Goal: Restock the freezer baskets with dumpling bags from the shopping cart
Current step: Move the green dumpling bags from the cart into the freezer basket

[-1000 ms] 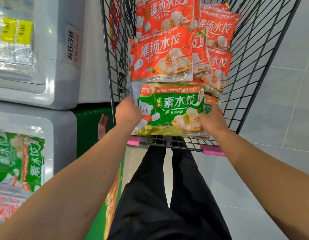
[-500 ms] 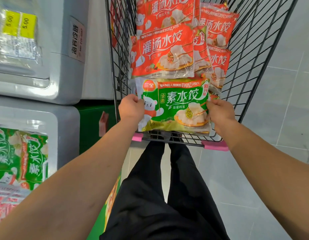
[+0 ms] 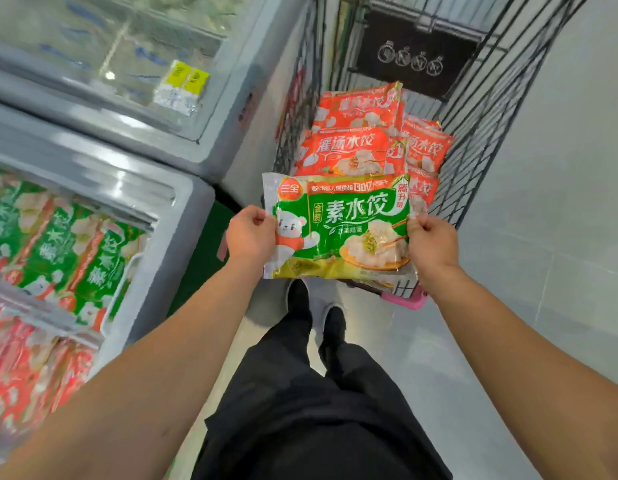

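I hold a green dumpling bag flat in front of me, over the near end of the wire shopping cart. My left hand grips its left edge and my right hand grips its right edge. Several orange dumpling bags lie stacked in the cart beyond it. To my left the near freezer holds green dumpling bags standing in a white basket, with orange bags nearer to me.
A second freezer with a closed glass lid and yellow price tags stands further along on the left. The cart has a pink handle end. My legs and black shoes stand on the grey tiled floor, which extends right of the cart.
Both hands have lifted the green bag up and back out of the cart, toward me. My view has tilted down and left, so the freezer tops now show.
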